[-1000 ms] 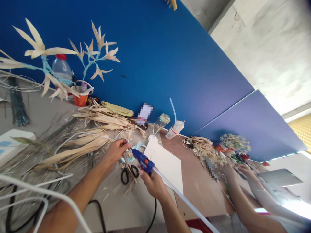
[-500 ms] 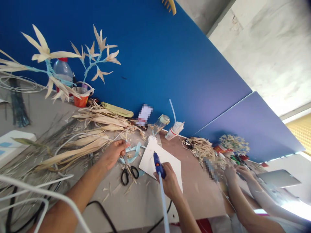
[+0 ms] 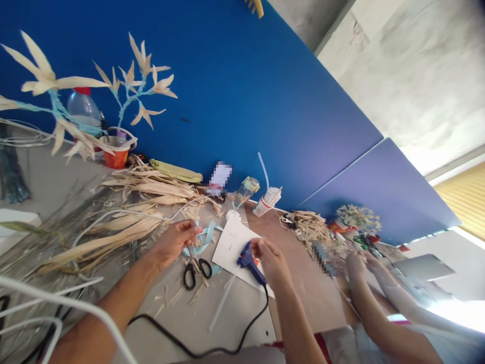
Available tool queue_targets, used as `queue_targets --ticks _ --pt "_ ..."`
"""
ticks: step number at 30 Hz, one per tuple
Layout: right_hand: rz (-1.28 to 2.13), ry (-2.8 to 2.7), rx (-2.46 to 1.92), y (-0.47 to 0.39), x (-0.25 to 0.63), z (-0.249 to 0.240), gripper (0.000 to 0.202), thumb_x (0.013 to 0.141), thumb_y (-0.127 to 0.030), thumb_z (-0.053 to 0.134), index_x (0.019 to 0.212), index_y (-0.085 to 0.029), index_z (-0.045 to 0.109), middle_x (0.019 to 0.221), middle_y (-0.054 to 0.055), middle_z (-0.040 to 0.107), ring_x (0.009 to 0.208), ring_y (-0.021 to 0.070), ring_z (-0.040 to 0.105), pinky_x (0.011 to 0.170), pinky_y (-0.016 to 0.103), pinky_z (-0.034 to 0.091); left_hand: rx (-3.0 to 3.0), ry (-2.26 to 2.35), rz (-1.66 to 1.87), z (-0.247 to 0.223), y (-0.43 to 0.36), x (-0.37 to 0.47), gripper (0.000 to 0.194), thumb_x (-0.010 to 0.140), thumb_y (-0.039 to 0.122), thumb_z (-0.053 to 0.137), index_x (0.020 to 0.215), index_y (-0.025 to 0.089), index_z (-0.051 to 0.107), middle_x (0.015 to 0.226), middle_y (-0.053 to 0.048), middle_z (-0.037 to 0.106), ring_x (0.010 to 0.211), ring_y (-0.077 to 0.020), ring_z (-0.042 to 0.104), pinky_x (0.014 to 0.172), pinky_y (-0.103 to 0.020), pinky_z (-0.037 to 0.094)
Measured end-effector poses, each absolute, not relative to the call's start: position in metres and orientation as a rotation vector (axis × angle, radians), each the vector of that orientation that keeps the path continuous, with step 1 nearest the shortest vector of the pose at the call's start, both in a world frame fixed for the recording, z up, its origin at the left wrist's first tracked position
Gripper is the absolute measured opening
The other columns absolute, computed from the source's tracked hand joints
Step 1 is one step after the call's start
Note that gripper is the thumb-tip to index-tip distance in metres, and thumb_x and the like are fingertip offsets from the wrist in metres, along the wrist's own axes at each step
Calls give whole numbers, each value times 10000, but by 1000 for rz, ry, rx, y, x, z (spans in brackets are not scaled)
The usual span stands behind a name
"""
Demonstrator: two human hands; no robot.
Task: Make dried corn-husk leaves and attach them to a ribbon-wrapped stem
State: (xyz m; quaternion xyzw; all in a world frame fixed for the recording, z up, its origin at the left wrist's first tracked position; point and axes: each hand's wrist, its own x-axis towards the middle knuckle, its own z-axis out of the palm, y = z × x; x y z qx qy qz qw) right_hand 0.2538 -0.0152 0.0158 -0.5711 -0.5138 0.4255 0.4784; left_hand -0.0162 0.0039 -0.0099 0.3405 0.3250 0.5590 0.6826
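My left hand (image 3: 176, 243) is closed in a pinch on something small and bluish near the light-blue ribbon (image 3: 207, 237). Just below it lie black-handled scissors (image 3: 197, 273). A blue glue gun (image 3: 250, 264) rests on a white sheet (image 3: 227, 247), its clear glue stick (image 3: 222, 303) pointing toward the table's front. My right hand (image 3: 271, 258) is just right of the glue gun, its fingers curled together; whatever may be between them is too small to make out.
Dried husks (image 3: 151, 189) and thin wires cover the left. A cup (image 3: 267, 201), a jar (image 3: 248, 188) and an orange pot (image 3: 115, 157) stand along the blue partition. Another person's hands (image 3: 358, 265) work at the right. A black cable (image 3: 212, 350) crosses the front.
My right hand has let go of the glue gun, which now lies turned on the white sheet. My left hand keeps its pinch. The whole view has shifted slightly.
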Motion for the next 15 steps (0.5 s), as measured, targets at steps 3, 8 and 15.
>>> queue_targets --ticks 3,8,15 --pt "1727 -1043 -1134 -9 194 14 378 713 -517 695 735 -139 684 655 37 605 584 125 518 565 251 391 760 710 1224 -8 2 -16 313 592 356 830 603 142 601 541 42 529 481 -52 425 516 -191 370" --pt "2115 -900 -937 -3 133 8 288 702 -401 759 720 -133 657 623 12 587 555 104 490 541 227 374 804 682 1170 -7 -1 -16 311 624 377 801 601 162 577 545 18 585 508 -119 549 532 -254 460" --pt "1942 -1113 -1000 -3 126 11 276 705 -409 698 658 -172 565 576 -25 488 524 101 405 534 244 334 875 754 1151 -5 -1 -13 303 652 405 750 608 187 545 497 32 543 447 -129 504 469 -263 417"
